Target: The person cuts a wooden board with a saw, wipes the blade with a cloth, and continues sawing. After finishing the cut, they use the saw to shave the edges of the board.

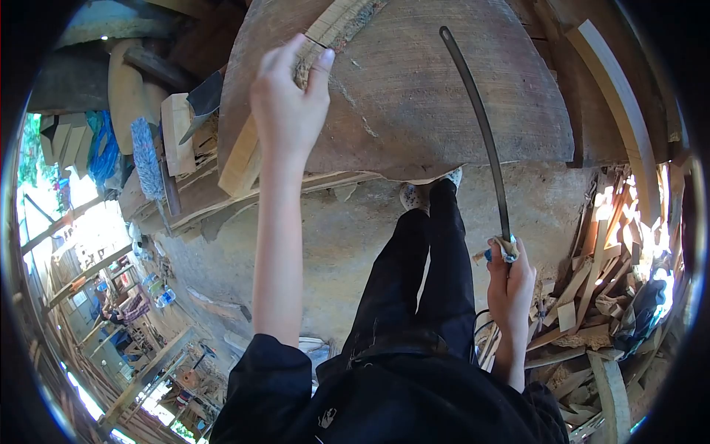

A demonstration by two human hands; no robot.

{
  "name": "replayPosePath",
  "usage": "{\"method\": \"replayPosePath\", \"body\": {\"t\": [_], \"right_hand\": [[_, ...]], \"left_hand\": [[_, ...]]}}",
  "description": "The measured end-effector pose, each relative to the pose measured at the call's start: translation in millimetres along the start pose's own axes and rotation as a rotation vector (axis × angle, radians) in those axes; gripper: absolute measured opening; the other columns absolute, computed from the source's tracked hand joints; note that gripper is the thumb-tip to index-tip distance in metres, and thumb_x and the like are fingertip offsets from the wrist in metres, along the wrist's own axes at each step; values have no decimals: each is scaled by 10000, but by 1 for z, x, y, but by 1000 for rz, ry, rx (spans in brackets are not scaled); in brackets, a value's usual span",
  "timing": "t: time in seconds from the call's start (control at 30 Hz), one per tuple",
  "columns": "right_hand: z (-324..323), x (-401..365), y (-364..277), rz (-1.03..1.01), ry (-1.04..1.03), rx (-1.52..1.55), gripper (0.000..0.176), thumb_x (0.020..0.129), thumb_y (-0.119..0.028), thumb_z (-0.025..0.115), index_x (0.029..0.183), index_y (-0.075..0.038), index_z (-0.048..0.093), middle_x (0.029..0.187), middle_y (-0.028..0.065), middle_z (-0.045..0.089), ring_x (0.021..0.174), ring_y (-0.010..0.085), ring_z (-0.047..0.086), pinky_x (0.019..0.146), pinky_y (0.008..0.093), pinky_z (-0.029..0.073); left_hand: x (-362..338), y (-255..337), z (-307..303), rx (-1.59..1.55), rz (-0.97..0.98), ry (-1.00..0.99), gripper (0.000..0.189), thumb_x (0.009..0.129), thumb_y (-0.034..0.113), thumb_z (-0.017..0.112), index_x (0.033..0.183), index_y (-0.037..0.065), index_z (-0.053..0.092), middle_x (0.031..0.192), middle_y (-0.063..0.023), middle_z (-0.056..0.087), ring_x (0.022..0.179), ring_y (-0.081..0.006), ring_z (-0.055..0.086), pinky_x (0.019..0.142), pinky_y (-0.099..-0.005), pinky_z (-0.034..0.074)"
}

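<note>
My left hand (290, 100) is closed on a curved piece of wood (342, 26) with a rough, bark-like side, at the top of the view. A dark line crosses this wood near my fingertips. The piece lies over a broad wooden slab (421, 89). My right hand (510, 277) grips the wrapped end of a long, narrow, dark metal strip (479, 122), slightly bent, with a small hole at its far tip. Cloth or tape (507, 250) covers the end I hold. The strip points up over the slab, apart from the curved wood.
Scrap wood (584, 311) is heaped at the right, below a long curved board (617, 111). A wooden block (240, 159) sticks out by the slab's left edge. A blue-grey fuzzy roller-like thing (147, 159) stands further left. My legs (414, 274) are close to the slab.
</note>
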State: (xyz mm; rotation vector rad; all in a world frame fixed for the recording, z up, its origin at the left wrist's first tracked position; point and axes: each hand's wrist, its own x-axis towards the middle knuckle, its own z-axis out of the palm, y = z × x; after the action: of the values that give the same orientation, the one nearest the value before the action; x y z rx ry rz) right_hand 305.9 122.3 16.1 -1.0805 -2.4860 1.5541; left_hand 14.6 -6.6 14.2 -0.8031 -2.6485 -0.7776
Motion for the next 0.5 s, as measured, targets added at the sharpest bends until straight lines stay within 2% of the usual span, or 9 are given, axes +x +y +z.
{"method": "replayPosePath", "body": {"t": [0.03,0.07,0.17,0.3,0.33,0.43,0.5], "right_hand": [[2,-1,1,1,9,4,126,884,-92,484,918,19,531,624,106,533,533,197,503,476,275,378],[3,-1,2,0,16,8,156,901,-121,480,929,17,548,620,65,522,505,109,469,485,244,370],[3,2,-7,-5,-22,1,83,849,-34,497,907,25,501,647,183,565,596,362,583,455,331,395],[9,5,-12,-19,-46,14,73,847,-32,502,897,21,500,651,183,567,598,359,585,459,336,399],[10,6,-11,-28,-48,15,71,846,-31,503,895,20,500,651,183,567,599,359,584,460,338,401],[14,9,-13,-25,-68,4,68,842,-32,509,887,18,498,652,179,571,600,360,583,467,339,408],[15,11,-13,-24,-85,2,74,838,-32,512,892,17,500,650,169,575,595,352,586,474,334,414]], "left_hand": [[-4,-1,4,29,-14,-13,292,833,185,583,1082,33,590,1051,-129,582,938,-211,580,797,-283,452],[-9,-3,8,-59,-61,-10,329,810,167,580,1115,43,562,1058,-114,557,985,-280,524,873,-365,394],[-26,-3,13,-33,64,96,325,810,165,581,1114,51,563,1068,-97,554,1001,-272,516,897,-380,375],[-51,12,11,-60,39,163,231,780,114,617,1005,68,591,1090,-77,585,1003,-261,533,905,-378,369],[-56,22,8,-9,36,194,185,762,96,635,941,64,598,1061,-91,610,984,-254,552,888,-364,385],[-70,36,6,21,119,269,154,757,96,640,898,46,601,1019,-110,626,967,-251,562,855,-344,407],[-73,47,-1,32,141,234,101,755,83,629,842,35,606,1025,-132,626,973,-259,576,820,-312,434]]}}
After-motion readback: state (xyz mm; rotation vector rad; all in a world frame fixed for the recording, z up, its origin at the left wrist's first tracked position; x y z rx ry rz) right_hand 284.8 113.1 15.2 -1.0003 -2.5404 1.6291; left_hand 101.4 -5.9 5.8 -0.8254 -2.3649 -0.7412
